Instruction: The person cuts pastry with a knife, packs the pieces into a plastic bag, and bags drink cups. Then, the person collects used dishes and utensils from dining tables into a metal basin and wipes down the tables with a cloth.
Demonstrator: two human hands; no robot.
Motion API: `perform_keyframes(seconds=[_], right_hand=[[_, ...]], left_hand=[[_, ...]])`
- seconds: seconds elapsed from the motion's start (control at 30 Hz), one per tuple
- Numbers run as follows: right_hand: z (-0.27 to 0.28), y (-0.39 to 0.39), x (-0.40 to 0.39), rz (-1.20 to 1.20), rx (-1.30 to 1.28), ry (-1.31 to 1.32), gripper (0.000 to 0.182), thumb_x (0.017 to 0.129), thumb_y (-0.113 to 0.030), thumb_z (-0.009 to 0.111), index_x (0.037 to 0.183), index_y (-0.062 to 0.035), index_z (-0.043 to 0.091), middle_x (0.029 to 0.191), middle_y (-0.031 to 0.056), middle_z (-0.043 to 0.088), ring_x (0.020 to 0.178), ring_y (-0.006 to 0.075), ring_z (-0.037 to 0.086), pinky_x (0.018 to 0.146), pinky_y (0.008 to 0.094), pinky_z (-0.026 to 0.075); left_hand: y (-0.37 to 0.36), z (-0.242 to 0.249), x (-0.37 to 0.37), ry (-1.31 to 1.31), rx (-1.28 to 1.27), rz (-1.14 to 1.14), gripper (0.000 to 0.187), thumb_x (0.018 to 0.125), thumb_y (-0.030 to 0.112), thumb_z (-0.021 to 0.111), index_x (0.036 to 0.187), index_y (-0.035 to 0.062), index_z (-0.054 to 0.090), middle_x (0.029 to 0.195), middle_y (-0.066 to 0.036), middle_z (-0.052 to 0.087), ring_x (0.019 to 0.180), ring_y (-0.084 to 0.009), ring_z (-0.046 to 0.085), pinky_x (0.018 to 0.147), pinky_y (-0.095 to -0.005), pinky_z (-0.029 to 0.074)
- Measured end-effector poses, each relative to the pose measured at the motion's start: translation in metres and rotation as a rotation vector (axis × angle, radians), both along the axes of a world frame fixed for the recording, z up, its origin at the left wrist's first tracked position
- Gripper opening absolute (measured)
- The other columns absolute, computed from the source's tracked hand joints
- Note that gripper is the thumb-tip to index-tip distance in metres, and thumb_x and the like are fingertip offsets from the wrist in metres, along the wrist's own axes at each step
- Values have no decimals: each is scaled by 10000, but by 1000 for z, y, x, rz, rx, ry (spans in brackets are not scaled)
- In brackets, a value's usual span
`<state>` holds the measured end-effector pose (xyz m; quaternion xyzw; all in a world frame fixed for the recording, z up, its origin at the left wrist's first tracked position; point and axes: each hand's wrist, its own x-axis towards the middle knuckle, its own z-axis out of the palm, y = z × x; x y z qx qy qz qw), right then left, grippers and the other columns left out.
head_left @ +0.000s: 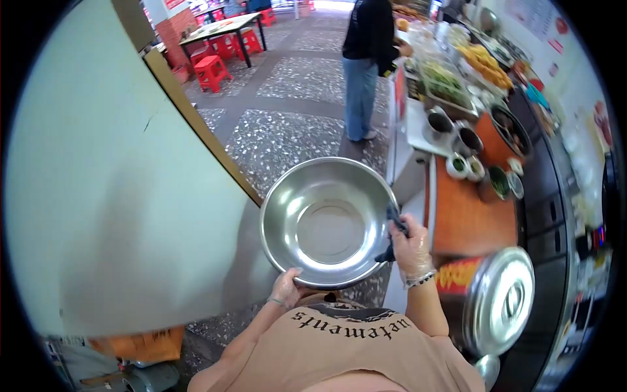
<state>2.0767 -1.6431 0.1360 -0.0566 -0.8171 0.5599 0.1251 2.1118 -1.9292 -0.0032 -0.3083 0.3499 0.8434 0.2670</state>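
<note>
A wide stainless steel basin is held in front of my body, tilted so that its bare inside faces me. My left hand, in a clear plastic glove, grips the rim at the lower left, with the thumb over the edge. On the right side, my right hand, gloved the same way, is closed around a dark cloth that lies against the basin's rim. The fingertips of that hand are partly hidden by the cloth.
A pale wall panel stands close on my left. To the right runs a counter with metal cups, a brown pot and food trays. A lidded steel pot is near my right elbow. A person stands ahead beside the counter.
</note>
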Motion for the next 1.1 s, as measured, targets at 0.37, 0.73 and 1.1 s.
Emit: perform_keyframes(seconds=[0.37,0.73,1.1], right_hand=[[-6,53,-417,-251,-279,36,180,920,-183,573,926,-11,518,757,22,541,649,101,532,603,237,444],[5,-92,-944,345,-324,-74,78,884,-76,583,844,-17,550,706,-7,531,623,67,489,553,227,408],[12,-289,-1437,395,45,30,126,805,-107,654,847,-21,571,676,8,528,642,78,463,568,250,403]], left_hand=[[32,-43,-487,-38,-114,192,194,806,148,541,959,28,547,893,-84,624,806,-207,631,707,-325,547],[-72,13,-864,-29,-77,423,251,799,104,544,1006,-37,545,889,-136,643,785,-250,651,696,-363,560],[-285,-13,-1279,-7,13,719,287,810,81,497,1072,-38,498,1032,-157,599,932,-283,621,798,-422,552]])
